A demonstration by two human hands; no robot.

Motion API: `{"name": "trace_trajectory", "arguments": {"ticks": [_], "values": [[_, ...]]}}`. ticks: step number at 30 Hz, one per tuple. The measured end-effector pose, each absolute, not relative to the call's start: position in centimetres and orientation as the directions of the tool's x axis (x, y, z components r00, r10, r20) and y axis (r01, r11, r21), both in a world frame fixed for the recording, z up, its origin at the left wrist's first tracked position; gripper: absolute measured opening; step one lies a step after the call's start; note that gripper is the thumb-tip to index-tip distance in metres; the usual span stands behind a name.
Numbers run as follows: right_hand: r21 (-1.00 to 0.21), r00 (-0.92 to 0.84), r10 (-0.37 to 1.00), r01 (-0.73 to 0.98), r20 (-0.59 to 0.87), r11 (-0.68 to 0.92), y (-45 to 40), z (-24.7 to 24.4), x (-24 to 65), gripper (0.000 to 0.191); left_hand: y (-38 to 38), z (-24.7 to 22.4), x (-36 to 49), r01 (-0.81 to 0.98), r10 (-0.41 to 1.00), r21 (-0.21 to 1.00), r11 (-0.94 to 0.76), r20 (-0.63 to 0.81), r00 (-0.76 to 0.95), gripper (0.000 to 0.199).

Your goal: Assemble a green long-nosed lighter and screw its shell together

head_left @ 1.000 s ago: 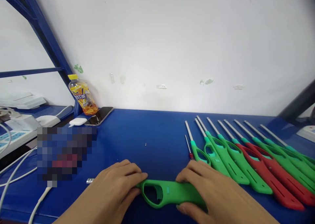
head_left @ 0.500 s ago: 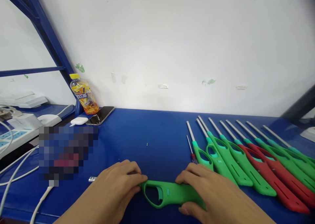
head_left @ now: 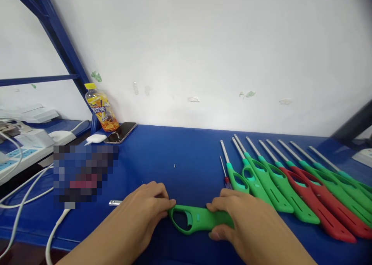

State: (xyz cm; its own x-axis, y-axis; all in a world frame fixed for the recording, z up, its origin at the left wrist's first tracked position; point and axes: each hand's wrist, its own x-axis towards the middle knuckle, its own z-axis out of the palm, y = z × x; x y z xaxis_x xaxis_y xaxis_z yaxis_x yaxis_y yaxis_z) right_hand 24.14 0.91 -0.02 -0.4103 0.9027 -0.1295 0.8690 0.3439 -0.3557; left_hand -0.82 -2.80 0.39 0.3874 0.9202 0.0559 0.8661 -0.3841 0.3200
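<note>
A green lighter (head_left: 200,218) lies sideways between my hands near the table's front edge. Its metal tip sticks out to the left of my left hand (head_left: 148,210), whose fingers close round the neck beside the trigger loop. My right hand (head_left: 232,214) grips the handle end, thumb below and fingers above. To the right, a row of several green lighters (head_left: 274,193) and red lighters (head_left: 314,199) lies with the metal rods pointing away. A screwdriver with a red handle (head_left: 227,181) rests left of that row. One tiny metal piece (head_left: 174,165) is on the table.
On the blue table (head_left: 162,148), a yellow-capped drink bottle (head_left: 103,109) leans at the back left by a phone (head_left: 121,133). Further left are a white power strip (head_left: 29,152), white cables and a blurred-out object (head_left: 84,172). A white wall stands behind.
The view has shifted slightly, so most things sit a little higher. Both hands still hold the green lighter, and my right hand's hold is slightly nearer my left hand.
</note>
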Motion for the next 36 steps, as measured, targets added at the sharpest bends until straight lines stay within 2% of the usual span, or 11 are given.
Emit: {"name": "trace_trajectory", "arguments": {"ticks": [3,5,6,9,11,15,18,26,36], "values": [[-0.373,-0.400,0.909,0.866,-0.117,0.333,0.8,-0.7,24.4,0.037,-3.4,0.8,-2.6,0.900,0.920,0.198,-0.388,0.137,0.366,0.043],[-0.375,-0.397,0.910,0.867,-0.124,0.327,0.9,-1.1,24.6,0.038,-3.8,1.3,-4.2,0.938,0.937,0.130,-0.321,0.186,0.295,0.050],[-0.375,-0.400,0.907,0.867,-0.132,0.328,1.0,-1.2,24.7,0.037,-3.9,1.6,-5.0,0.954,0.951,0.111,-0.280,0.167,0.260,0.044],[-0.379,-0.424,0.897,0.856,-0.124,0.352,1.0,-1.2,24.7,0.034,-3.6,2.3,-6.1,0.973,0.975,0.097,-0.210,-0.049,0.215,0.022],[-0.382,-0.437,0.893,0.848,-0.113,0.366,1.1,-1.0,24.7,0.031,-3.1,2.1,-6.0,0.971,0.967,0.098,-0.217,-0.115,0.228,0.028],[-0.379,-0.448,0.880,0.850,-0.157,0.365,1.2,0.0,24.3,0.025,-2.2,1.1,-5.2,0.949,0.954,0.138,-0.283,-0.064,0.293,0.033],[-0.373,-0.456,0.879,0.846,-0.138,0.380,1.2,0.4,24.2,0.027,-2.0,0.6,-5.1,0.937,0.948,0.191,-0.293,-0.072,0.311,0.031],[-0.352,-0.449,0.886,0.853,-0.116,0.386,1.1,-0.1,24.4,0.021,-2.1,0.3,-4.1,0.850,0.927,0.441,-0.289,-0.094,0.364,0.019],[-0.352,-0.507,0.853,0.826,-0.123,0.440,1.1,0.4,24.4,0.016,-2.4,0.9,-3.0,0.847,0.936,0.447,-0.287,-0.058,0.347,0.014]]}}
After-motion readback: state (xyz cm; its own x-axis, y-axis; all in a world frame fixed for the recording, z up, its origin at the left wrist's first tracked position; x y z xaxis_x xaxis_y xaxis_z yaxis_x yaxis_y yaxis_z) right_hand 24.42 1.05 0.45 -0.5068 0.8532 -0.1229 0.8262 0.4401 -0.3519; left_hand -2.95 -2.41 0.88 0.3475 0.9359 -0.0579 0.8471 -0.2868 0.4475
